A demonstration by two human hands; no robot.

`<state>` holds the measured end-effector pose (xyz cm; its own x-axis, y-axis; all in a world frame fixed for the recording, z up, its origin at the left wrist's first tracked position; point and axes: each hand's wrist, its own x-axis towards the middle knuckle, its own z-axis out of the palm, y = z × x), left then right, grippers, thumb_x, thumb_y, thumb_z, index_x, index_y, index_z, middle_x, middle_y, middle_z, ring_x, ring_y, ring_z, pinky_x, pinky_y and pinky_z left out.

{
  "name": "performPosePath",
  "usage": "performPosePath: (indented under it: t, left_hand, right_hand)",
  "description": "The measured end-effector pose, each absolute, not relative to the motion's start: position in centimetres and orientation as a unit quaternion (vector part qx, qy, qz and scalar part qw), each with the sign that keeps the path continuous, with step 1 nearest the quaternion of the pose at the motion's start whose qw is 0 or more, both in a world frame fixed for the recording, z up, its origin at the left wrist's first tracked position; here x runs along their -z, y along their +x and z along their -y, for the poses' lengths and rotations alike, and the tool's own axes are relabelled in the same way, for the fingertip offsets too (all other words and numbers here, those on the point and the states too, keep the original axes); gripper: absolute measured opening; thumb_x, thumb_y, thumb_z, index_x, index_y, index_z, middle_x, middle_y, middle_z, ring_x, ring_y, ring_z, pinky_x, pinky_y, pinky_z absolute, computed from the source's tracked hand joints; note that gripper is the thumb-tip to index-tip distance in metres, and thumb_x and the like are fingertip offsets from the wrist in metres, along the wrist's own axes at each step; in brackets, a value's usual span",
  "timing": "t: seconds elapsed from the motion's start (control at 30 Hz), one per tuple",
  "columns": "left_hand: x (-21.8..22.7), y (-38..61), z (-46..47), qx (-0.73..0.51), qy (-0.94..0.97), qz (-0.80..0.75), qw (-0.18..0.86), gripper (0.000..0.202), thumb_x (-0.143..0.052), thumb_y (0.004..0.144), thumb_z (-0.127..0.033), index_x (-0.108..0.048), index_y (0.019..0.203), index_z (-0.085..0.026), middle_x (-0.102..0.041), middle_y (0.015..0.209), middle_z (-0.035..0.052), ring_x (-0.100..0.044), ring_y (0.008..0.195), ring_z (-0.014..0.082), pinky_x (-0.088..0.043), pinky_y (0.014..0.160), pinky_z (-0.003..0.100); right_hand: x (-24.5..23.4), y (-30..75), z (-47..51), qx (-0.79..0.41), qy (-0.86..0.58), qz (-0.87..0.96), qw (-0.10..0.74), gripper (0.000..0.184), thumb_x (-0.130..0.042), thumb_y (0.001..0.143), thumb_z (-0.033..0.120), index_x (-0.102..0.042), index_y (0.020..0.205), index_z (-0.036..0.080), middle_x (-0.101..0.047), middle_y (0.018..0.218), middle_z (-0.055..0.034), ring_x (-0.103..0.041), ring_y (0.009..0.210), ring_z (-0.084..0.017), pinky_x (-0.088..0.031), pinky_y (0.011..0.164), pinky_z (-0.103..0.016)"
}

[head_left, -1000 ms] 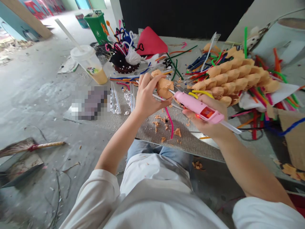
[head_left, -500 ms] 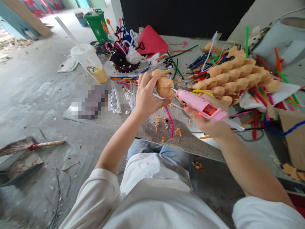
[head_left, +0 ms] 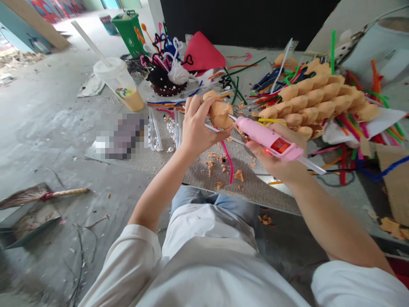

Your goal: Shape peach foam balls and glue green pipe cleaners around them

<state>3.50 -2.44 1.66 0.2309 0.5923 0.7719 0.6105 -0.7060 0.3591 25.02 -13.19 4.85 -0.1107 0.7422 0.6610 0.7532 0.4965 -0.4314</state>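
Note:
My left hand [head_left: 200, 125] is closed round a tan, cup-shaped piece of egg carton [head_left: 220, 114], held up over the table. In my right hand [head_left: 277, 164] is a pink hot glue gun [head_left: 266, 136], with a clear glue stick [head_left: 311, 164] coming out of its back end. The gun's metal nozzle is at the right side of the carton piece; whether it touches cannot be made out. A small red light glows on the gun. Beneath my hands a pink pipe cleaner [head_left: 228, 162] and torn carton scraps [head_left: 239, 175] lie on the grey table mat [head_left: 191, 170].
To the right, a tan egg carton [head_left: 313, 100] rests among many coloured pipe cleaners [head_left: 343, 164]. A lidded drink cup [head_left: 115, 83] with a straw stands at the left. White beads [head_left: 171, 130] and glue sticks [head_left: 155, 130] lie left of my hands. Behind is a decorated dark object [head_left: 164, 81].
Almost nothing differs. The glue gun has shifted very slightly left and up at the carton piece, and the view has moved a little.

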Motion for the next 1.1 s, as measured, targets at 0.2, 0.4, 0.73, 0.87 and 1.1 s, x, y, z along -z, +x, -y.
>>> performPosePath:
  t: [0.2,0.4,0.73,0.87,1.1]
  left_hand:
    - [-1.56,3.54,2.51,0.488,-0.789,0.373,0.015,0.080,-0.074,0.071,-0.081,-0.057,0.129,-0.029,-0.057,0.108,0.0086,-0.056,0.111,0.0320,-0.049,0.101,0.056]
    - [-1.56,3.60,2.44,0.483,-0.792,0.373,0.012,0.078,-0.073,0.071,-0.081,-0.058,0.129,-0.030,-0.057,0.108,0.0086,-0.057,0.112,0.0327,-0.049,0.103,0.057]
    - [-1.61,3.60,2.53,0.478,-0.797,0.369,0.003,0.076,-0.070,0.075,-0.080,-0.057,0.133,-0.033,-0.056,0.113,0.0105,-0.054,0.123,0.0369,-0.046,0.107,0.060]
    - [-1.58,3.64,2.57,0.485,-0.793,0.368,0.014,0.074,-0.069,0.077,-0.078,-0.056,0.135,-0.033,-0.056,0.116,0.0109,-0.055,0.121,0.0356,-0.047,0.108,0.059]
    - [-2.02,3.72,2.80,0.485,-0.786,0.382,0.042,0.069,-0.072,0.078,-0.073,-0.056,0.130,-0.031,-0.060,0.114,0.0104,-0.060,0.112,0.0323,-0.051,0.105,0.058]
  right_hand:
    - [-4.92,24.90,13.08,0.014,-0.484,0.750,0.451,0.050,-0.066,0.089,0.068,-0.042,0.074,0.026,-0.053,0.062,0.0004,-0.050,0.056,-0.017,-0.038,0.057,-0.035]
    - [-4.90,25.07,13.11,0.029,-0.494,0.753,0.434,0.052,-0.061,0.089,0.072,-0.043,0.073,0.026,-0.054,0.063,-0.0003,-0.050,0.057,-0.017,-0.041,0.060,-0.036]
    - [-4.82,25.37,13.03,0.018,-0.492,0.753,0.438,0.050,-0.063,0.089,0.070,-0.045,0.073,0.026,-0.055,0.065,-0.0010,-0.052,0.058,-0.018,-0.043,0.061,-0.037]
    - [-4.90,25.35,13.10,0.053,-0.477,0.740,0.471,0.046,-0.067,0.089,0.065,-0.048,0.074,0.026,-0.052,0.063,-0.0002,-0.052,0.059,-0.019,-0.039,0.061,-0.037]
    - [-4.70,25.73,12.83,0.041,-0.501,0.733,0.458,0.048,-0.065,0.090,0.067,-0.044,0.073,0.028,-0.048,0.063,-0.0005,-0.051,0.060,-0.020,-0.037,0.060,-0.038]
